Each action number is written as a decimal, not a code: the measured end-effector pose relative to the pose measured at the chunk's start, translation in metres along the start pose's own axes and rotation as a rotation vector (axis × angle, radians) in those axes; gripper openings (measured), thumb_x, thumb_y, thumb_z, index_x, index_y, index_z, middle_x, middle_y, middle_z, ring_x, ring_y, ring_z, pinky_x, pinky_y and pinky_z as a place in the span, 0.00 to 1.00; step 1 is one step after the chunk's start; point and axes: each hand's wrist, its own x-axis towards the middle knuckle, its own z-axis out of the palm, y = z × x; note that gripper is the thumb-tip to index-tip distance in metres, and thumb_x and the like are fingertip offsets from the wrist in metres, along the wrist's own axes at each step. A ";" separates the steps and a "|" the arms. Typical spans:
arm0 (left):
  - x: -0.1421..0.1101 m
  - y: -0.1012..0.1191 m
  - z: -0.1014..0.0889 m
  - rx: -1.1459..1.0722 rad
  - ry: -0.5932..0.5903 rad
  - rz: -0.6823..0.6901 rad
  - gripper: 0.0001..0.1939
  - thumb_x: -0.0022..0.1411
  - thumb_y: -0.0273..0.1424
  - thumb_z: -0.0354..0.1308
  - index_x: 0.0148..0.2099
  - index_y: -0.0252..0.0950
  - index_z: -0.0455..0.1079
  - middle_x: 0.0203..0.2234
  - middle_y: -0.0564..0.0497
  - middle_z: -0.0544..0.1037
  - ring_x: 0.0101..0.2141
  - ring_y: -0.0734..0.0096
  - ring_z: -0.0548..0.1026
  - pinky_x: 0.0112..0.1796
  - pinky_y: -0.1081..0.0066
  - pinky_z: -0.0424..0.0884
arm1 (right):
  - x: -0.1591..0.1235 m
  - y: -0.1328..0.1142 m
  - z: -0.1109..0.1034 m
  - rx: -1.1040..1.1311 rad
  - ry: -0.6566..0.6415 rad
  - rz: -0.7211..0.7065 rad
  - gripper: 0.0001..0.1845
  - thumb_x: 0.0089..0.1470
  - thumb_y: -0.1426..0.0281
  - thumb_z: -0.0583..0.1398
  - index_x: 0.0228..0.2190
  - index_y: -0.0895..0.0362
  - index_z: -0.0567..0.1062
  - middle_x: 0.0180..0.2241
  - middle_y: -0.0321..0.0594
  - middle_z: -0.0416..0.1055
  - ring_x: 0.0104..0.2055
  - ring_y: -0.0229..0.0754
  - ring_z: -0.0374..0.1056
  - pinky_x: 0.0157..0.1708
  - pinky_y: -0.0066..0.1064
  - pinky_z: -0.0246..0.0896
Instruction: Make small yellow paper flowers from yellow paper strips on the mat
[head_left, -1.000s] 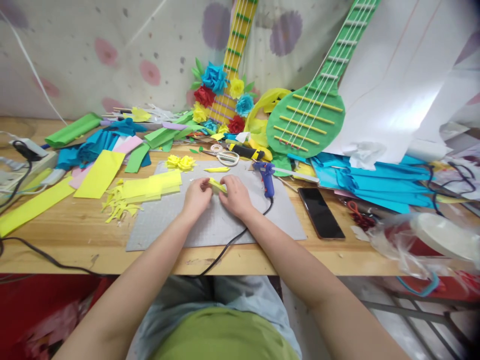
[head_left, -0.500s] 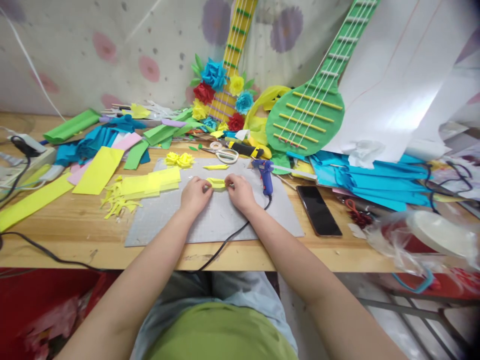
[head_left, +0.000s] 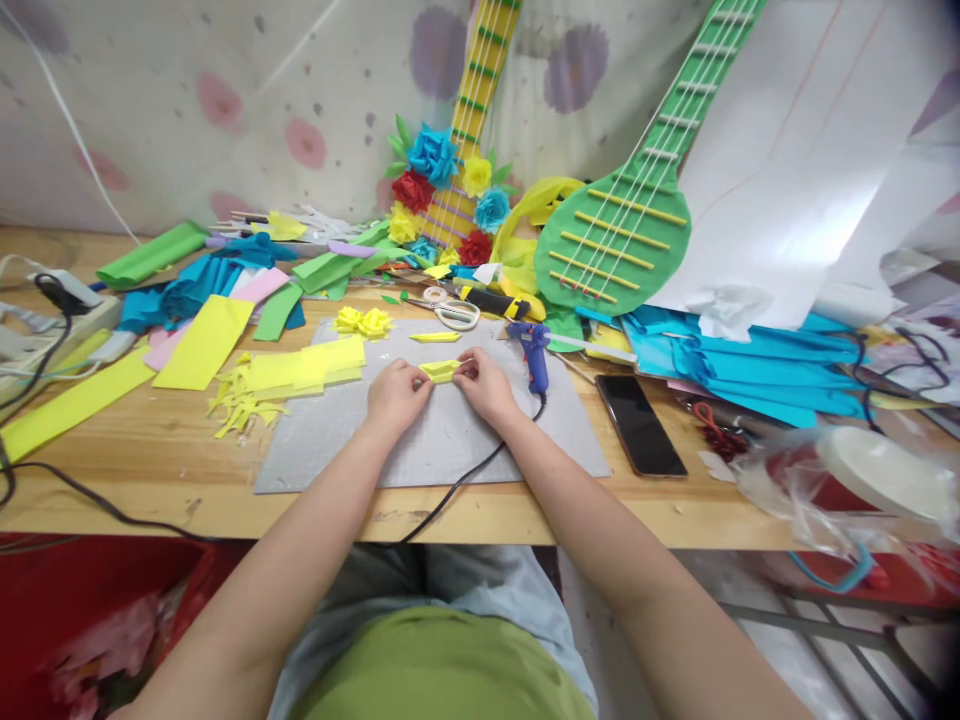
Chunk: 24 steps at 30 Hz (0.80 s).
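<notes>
The left hand (head_left: 397, 395) and right hand (head_left: 486, 387) pinch opposite ends of a folded yellow strip (head_left: 441, 373) at frame centre, over a grey mat (head_left: 435, 445); a blue glue gun (head_left: 535, 358) lies right of centre, a phone (head_left: 641, 425) farther right.

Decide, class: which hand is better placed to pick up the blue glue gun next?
Probably the right hand: it is nearer the blue glue gun, which lies to its right. The left hand is farther off, at the other end of the folded yellow paper both hold.
</notes>
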 end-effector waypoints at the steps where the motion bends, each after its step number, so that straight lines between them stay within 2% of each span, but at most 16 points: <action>1: 0.000 0.000 0.000 -0.009 -0.001 -0.018 0.09 0.55 0.35 0.54 0.32 0.39 0.74 0.31 0.51 0.71 0.33 0.70 0.70 0.33 0.71 0.63 | 0.001 0.001 0.001 0.010 -0.003 0.018 0.14 0.44 0.75 0.57 0.36 0.54 0.65 0.28 0.32 0.71 0.34 0.37 0.65 0.38 0.31 0.58; 6: 0.003 0.003 0.002 0.013 0.025 -0.048 0.10 0.56 0.36 0.52 0.32 0.38 0.73 0.32 0.50 0.71 0.34 0.69 0.71 0.34 0.71 0.64 | 0.004 -0.002 0.004 -0.049 0.032 0.048 0.15 0.45 0.75 0.56 0.39 0.55 0.64 0.27 0.32 0.69 0.33 0.38 0.65 0.38 0.32 0.58; 13: 0.005 0.006 0.008 0.064 0.070 -0.069 0.10 0.55 0.36 0.51 0.30 0.38 0.72 0.31 0.48 0.72 0.35 0.66 0.71 0.36 0.70 0.64 | 0.001 -0.010 0.006 -0.201 0.058 0.011 0.15 0.47 0.75 0.54 0.41 0.56 0.62 0.28 0.35 0.70 0.33 0.40 0.64 0.38 0.33 0.57; 17: 0.007 0.006 0.010 0.095 0.073 -0.078 0.10 0.55 0.35 0.51 0.30 0.38 0.71 0.31 0.48 0.72 0.35 0.65 0.71 0.36 0.69 0.64 | 0.000 -0.011 0.008 -0.296 0.070 -0.025 0.15 0.49 0.74 0.52 0.41 0.57 0.62 0.29 0.39 0.70 0.36 0.43 0.64 0.38 0.34 0.56; 24: 0.007 0.008 0.009 0.099 0.044 -0.105 0.09 0.54 0.35 0.52 0.30 0.38 0.70 0.32 0.49 0.72 0.36 0.65 0.71 0.36 0.69 0.64 | 0.000 -0.013 0.009 -0.392 0.067 -0.044 0.13 0.50 0.74 0.51 0.40 0.59 0.63 0.30 0.41 0.69 0.35 0.43 0.63 0.36 0.32 0.55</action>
